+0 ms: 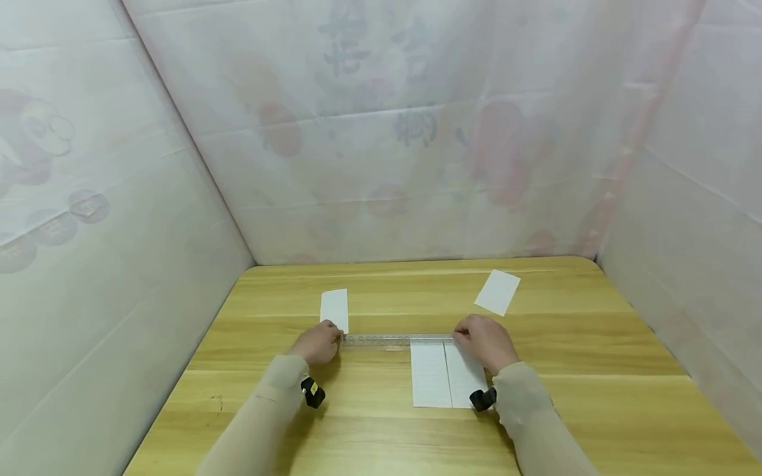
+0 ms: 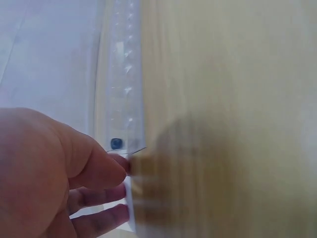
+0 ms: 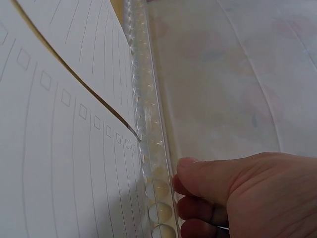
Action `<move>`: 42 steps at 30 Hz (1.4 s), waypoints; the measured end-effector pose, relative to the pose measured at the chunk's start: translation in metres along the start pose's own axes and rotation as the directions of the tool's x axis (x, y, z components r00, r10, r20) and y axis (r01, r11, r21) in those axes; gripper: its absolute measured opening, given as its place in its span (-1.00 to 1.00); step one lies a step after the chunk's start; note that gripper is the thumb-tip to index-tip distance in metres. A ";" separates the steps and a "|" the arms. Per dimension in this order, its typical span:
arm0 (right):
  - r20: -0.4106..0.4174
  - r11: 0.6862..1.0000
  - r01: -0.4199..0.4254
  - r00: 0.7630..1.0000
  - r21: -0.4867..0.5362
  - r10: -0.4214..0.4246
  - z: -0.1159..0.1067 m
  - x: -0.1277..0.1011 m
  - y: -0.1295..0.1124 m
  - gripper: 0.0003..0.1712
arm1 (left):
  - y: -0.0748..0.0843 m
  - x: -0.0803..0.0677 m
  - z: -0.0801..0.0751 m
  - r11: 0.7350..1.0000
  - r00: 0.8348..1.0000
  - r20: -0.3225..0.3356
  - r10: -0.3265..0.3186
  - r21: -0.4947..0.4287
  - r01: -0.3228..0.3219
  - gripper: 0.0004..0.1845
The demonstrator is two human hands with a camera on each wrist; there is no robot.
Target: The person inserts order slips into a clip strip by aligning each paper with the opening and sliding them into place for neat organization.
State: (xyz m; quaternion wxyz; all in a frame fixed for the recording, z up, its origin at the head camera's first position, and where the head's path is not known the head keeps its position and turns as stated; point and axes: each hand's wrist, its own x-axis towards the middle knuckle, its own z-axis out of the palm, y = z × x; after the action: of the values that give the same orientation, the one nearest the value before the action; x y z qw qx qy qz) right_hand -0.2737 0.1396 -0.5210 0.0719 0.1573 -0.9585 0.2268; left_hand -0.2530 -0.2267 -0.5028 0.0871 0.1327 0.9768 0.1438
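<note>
A clear plastic ruler (image 1: 381,340) with a row of round shapes along it lies crosswise between my two hands. My left hand (image 1: 317,343) pinches its left end between thumb and fingers. At its right end, my right hand (image 1: 485,340) grips the edge, thumb on the near face in the right wrist view and fingers curled below. Under the ruler's right half are two lined white sheets, the left sheet (image 1: 431,377) and the right sheet (image 1: 463,371), side by side with a narrow gap. Small printed boxes show on the right sheet (image 3: 74,144).
Beyond my left hand lies a small white paper (image 1: 335,309); another white paper (image 1: 498,292) lies tilted at the back right of the wooden table (image 1: 369,436). Pale printed cloth walls (image 1: 381,152) enclose the table's back and sides. Each wrist carries a black camera (image 1: 312,393).
</note>
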 end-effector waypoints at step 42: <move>0.007 1.000 -0.011 1.000 -0.023 0.012 -0.002 0.002 -0.003 -0.90 | -0.020 -0.035 0.023 0.965 0.896 -0.361 -0.258 -0.148 0.218 -0.51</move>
State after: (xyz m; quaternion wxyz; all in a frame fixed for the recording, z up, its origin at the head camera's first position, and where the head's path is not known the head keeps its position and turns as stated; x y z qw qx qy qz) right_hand -0.2742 0.1374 -0.5178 0.0691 0.1518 -0.9621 0.2158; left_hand -0.2202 -0.2492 -0.5261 -0.0785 -0.0226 0.9753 0.2053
